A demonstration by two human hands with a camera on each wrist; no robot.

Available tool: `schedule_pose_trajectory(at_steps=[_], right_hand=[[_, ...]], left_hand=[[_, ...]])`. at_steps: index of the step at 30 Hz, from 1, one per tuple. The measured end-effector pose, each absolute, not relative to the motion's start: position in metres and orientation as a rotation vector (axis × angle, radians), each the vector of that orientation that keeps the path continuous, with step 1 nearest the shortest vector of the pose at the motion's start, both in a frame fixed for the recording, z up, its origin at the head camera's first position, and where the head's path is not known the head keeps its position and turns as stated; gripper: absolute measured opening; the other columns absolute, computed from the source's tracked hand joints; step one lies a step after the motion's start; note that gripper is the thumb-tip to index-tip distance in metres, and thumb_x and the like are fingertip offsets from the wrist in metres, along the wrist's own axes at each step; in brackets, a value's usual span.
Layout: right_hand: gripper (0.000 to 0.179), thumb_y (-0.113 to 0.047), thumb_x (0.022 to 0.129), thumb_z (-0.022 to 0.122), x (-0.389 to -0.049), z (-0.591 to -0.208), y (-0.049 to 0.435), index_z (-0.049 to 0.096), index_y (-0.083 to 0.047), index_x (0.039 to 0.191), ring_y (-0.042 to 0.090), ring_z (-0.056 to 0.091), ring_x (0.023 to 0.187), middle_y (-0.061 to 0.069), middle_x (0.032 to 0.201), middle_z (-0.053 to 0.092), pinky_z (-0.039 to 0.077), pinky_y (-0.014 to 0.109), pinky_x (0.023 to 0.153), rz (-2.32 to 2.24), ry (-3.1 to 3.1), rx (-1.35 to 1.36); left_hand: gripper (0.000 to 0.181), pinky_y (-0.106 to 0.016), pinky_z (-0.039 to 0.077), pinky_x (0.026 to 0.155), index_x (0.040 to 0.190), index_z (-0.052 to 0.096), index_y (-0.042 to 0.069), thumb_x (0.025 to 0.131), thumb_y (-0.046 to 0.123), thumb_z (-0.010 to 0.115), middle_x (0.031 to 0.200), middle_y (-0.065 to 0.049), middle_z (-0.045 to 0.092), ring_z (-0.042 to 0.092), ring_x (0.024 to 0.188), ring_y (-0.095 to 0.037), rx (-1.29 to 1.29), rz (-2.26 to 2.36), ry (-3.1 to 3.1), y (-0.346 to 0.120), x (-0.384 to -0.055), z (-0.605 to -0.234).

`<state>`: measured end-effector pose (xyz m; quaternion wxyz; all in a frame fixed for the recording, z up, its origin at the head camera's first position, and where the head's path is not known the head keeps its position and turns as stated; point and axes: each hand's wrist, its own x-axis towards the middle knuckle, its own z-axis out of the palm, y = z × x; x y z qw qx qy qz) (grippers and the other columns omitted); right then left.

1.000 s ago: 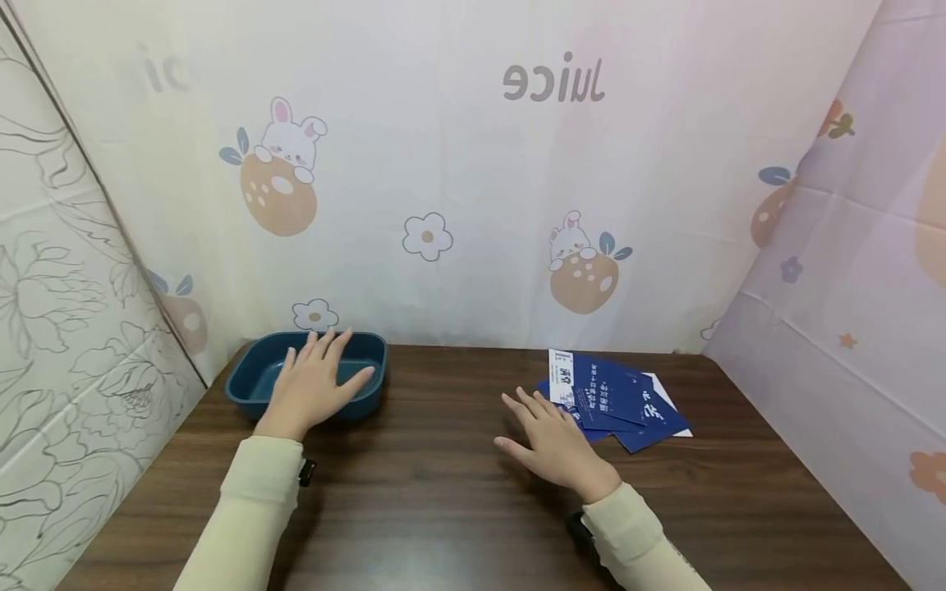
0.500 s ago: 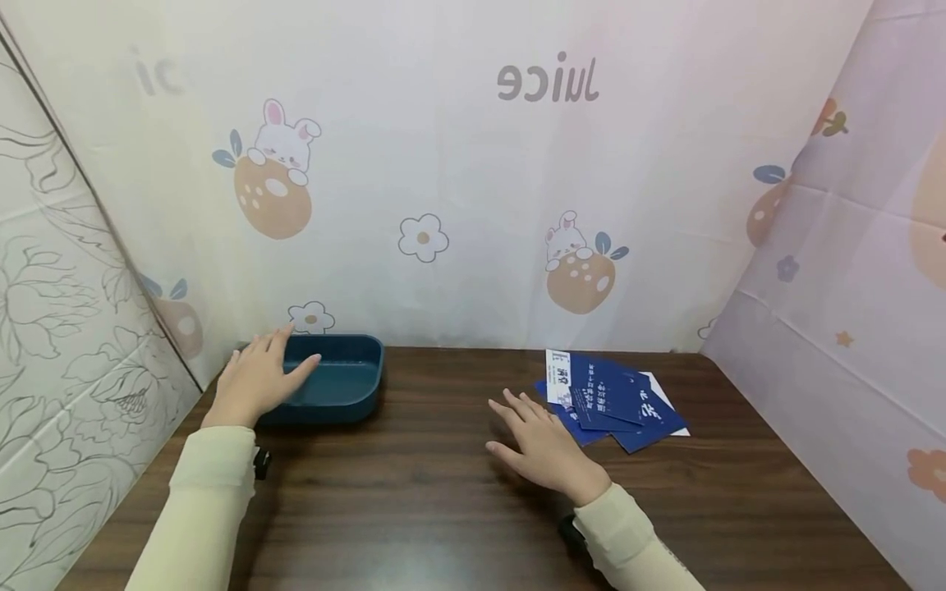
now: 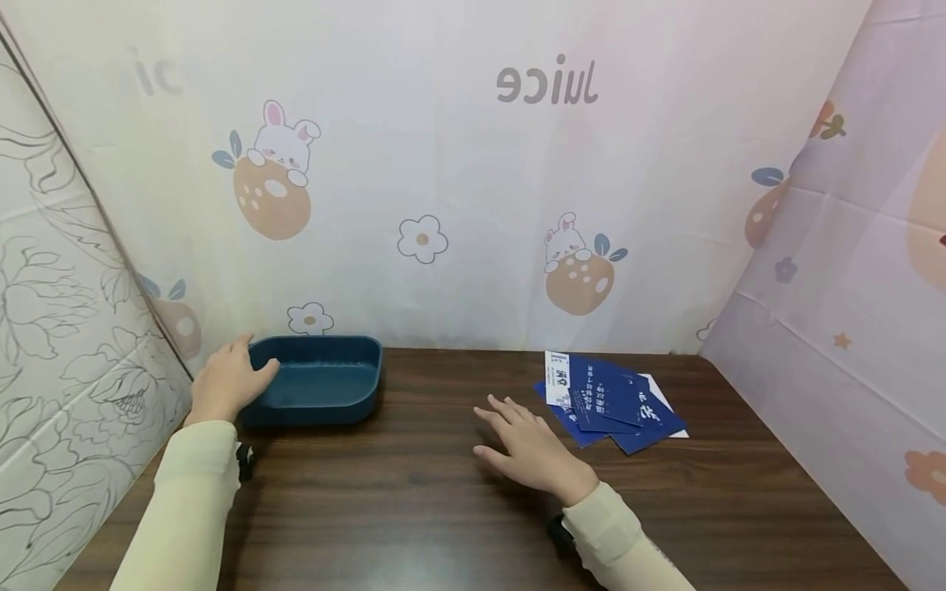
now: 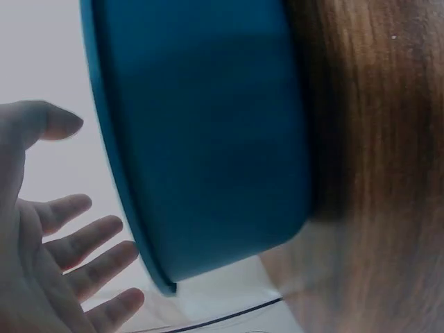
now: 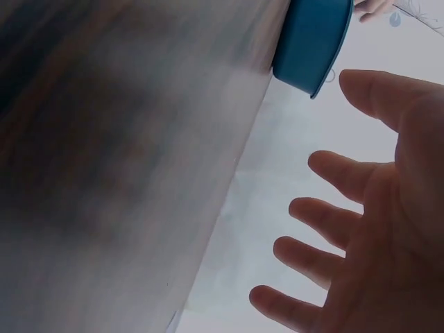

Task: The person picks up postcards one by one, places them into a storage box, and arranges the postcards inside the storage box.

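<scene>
A dark teal rectangular basin (image 3: 318,414) stands at the back left of the wooden table. Over its left end is my left hand (image 3: 229,382), thumb spread from the fingers and holding nothing. The left wrist view has the basin's outer wall (image 4: 201,152) large, with the spread fingers (image 4: 90,274) close to the rim. My right hand (image 3: 532,447) hovers palm down above the table, fingers apart and loosely bent. Just beyond it to the right lies a fanned pile of blue and white printed cards (image 3: 609,394). The right wrist view gives the right hand's fingers (image 5: 326,215) with nothing in them.
The dark brown wooden table (image 3: 414,509) reaches back to a pale curtain (image 3: 473,180) printed with rabbits, fruit and flowers. More printed cloth hangs along the left (image 3: 81,328) and right (image 3: 835,312) sides.
My left hand has moved left, from over the basin's middle to its left end, baring more of the inside. My right hand has drifted slightly left, away from the cards.
</scene>
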<state>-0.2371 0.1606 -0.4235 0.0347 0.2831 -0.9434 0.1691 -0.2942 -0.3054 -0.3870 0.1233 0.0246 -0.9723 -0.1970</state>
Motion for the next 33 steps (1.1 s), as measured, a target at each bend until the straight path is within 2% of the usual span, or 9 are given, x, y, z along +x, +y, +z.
schedule_pose_trajectory(at_steps=[9,13,15,17,20,23,26,29,33], right_hand=[[0.061,-0.048,0.101,0.056,-0.235,-0.42,0.152,0.045,-0.016,0.152,0.042,0.03,0.144,0.014,0.159,0.034,0.029,0.073,0.105,0.622,-2.925,0.976],[0.062,-0.049,0.102,0.054,-0.235,-0.422,0.151,0.042,-0.017,0.154,0.041,0.027,0.146,0.013,0.16,0.032,0.028,0.073,0.106,0.679,-2.953,1.012],[0.063,-0.05,0.102,0.053,-0.236,-0.423,0.15,0.041,-0.016,0.154,0.041,0.026,0.146,0.012,0.161,0.031,0.027,0.072,0.107,0.721,-2.961,1.031],[0.063,-0.049,0.102,0.052,-0.236,-0.424,0.15,0.04,-0.017,0.155,0.04,0.026,0.146,0.011,0.161,0.03,0.027,0.071,0.108,0.757,-2.965,1.052],[0.063,-0.049,0.103,0.052,-0.237,-0.424,0.149,0.038,-0.017,0.156,0.04,0.024,0.147,0.01,0.162,0.028,0.025,0.069,0.11,0.798,-2.965,1.075],[0.063,-0.049,0.103,0.052,-0.237,-0.424,0.149,0.038,-0.017,0.156,0.039,0.024,0.147,0.01,0.163,0.027,0.025,0.068,0.111,0.811,-2.968,1.085],[0.063,-0.049,0.103,0.052,-0.236,-0.424,0.15,0.038,-0.018,0.156,0.038,0.024,0.147,0.009,0.163,0.028,0.025,0.068,0.111,0.799,-2.972,1.056],[0.063,-0.05,0.102,0.052,-0.236,-0.423,0.154,0.038,-0.02,0.156,0.038,0.025,0.147,0.01,0.162,0.028,0.025,0.069,0.11,0.781,-2.974,1.022],[0.063,-0.05,0.102,0.052,-0.239,-0.425,0.159,0.039,-0.018,0.155,0.041,0.026,0.146,0.013,0.161,0.029,0.026,0.07,0.109,0.752,-2.961,1.005]], left_hand=[[0.075,-0.074,0.038,0.093,0.149,0.03,-0.011,0.1,0.042,0.051,0.142,-0.041,0.036,0.039,0.125,-0.058,0.227,-0.69,-2.861,-0.314,-0.289,-0.394],[0.066,-0.072,0.039,0.093,0.145,0.032,-0.018,0.101,0.029,0.047,0.139,-0.045,0.036,0.039,0.121,-0.062,0.223,-0.716,-2.89,-0.319,-0.286,-0.399],[0.06,-0.068,0.043,0.089,0.143,0.033,-0.02,0.1,0.021,0.042,0.137,-0.046,0.036,0.048,0.108,-0.059,0.212,-0.738,-2.886,-0.322,-0.285,-0.402],[0.056,-0.06,0.046,0.079,0.142,0.035,-0.021,0.098,0.014,0.037,0.13,-0.046,0.043,0.052,0.085,-0.05,0.199,-0.765,-2.863,-0.325,-0.285,-0.406],[0.056,-0.046,0.039,0.063,0.143,0.036,-0.02,0.093,0.006,0.031,0.105,-0.041,0.054,0.038,0.06,-0.029,0.19,-0.818,-2.805,-0.327,-0.287,-0.41],[0.057,-0.038,0.033,0.056,0.143,0.038,-0.018,0.091,0.003,0.03,0.076,-0.026,0.052,0.03,0.053,-0.022,0.198,-0.858,-2.765,-0.328,-0.289,-0.413],[0.057,-0.036,0.03,0.053,0.143,0.039,-0.017,0.09,0.003,0.03,0.071,-0.021,0.051,0.028,0.053,-0.021,0.21,-0.884,-2.744,-0.328,-0.288,-0.414],[0.056,-0.036,0.03,0.055,0.142,0.041,-0.017,0.091,0.004,0.031,0.075,-0.022,0.052,0.031,0.056,-0.024,0.211,-0.885,-2.731,-0.329,-0.288,-0.416],[0.054,-0.042,0.037,0.062,0.14,0.044,-0.016,0.092,0.005,0.034,0.092,-0.032,0.059,0.043,0.066,-0.032,0.202,-0.847,-2.736,-0.331,-0.288,-0.416]])
